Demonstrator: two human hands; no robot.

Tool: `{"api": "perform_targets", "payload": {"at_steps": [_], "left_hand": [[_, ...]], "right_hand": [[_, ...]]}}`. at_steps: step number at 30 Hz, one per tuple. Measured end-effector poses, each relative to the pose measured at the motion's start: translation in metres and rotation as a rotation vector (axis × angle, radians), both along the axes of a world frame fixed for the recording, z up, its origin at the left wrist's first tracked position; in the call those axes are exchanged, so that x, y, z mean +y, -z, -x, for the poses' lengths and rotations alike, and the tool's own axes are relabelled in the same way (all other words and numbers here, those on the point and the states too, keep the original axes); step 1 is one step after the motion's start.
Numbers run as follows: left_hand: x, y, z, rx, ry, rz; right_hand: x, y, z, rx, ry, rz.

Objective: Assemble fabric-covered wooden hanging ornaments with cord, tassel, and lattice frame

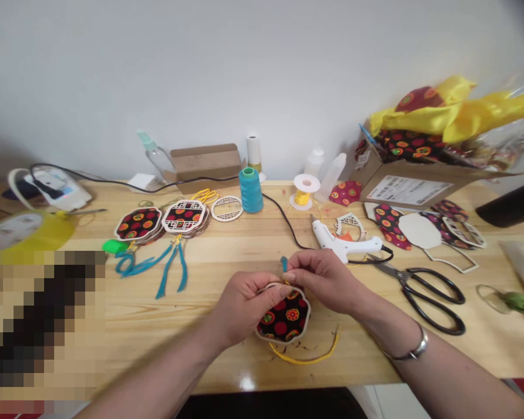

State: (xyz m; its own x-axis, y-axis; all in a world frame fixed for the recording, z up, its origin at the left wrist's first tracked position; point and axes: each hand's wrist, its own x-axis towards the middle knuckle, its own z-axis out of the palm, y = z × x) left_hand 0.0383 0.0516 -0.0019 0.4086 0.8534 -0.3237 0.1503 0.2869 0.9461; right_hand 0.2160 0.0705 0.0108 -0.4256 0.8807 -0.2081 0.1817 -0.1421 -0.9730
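Note:
My left hand [244, 305] is closed on the edge of a lobed ornament [284, 321], dark flowered fabric in a pale wooden frame, thumb lying on its front. At the ornament's top, my right hand [325, 278] pinches a teal tassel [284, 264], whose end sticks up past the fingertips. A bit of yellow cord shows between the two hands; how it is fastened is hidden by the fingers. From under the ornament's lower edge a yellow cord [303, 361] curves right along the table. A white glue gun [343, 243] lies just beyond my right hand.
Black-handled scissors [434, 298] lie right of my right arm. Stacked ornaments [138, 224] with teal tassels sit at left. Behind stand a teal thread cone [250, 191], a yellow cord spool [304, 192] and a cardboard box [402, 183] of fabric. A black cable [283, 218] crosses the table.

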Motion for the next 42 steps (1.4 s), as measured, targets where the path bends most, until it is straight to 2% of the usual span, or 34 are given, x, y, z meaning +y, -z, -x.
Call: {"api": "perform_targets", "payload": {"at_steps": [13,25,30,42], "left_hand": [[0.000,0.000,0.000,0.027,-0.005,-0.039],[0.002,-0.001,0.000,0.020,-0.087,-0.038],[0.001,-0.001,0.001,-0.025,-0.068,-0.017],[0.002,-0.001,0.000,0.037,-0.022,-0.054]], "right_hand": [[-0.001,0.001,0.003,-0.037,0.052,-0.042],[0.009,-0.004,-0.012,0.154,-0.019,0.171],[0.008,-0.004,-0.012,0.140,-0.043,0.186],[0.009,-0.003,-0.011,0.116,-0.066,0.204]]}}
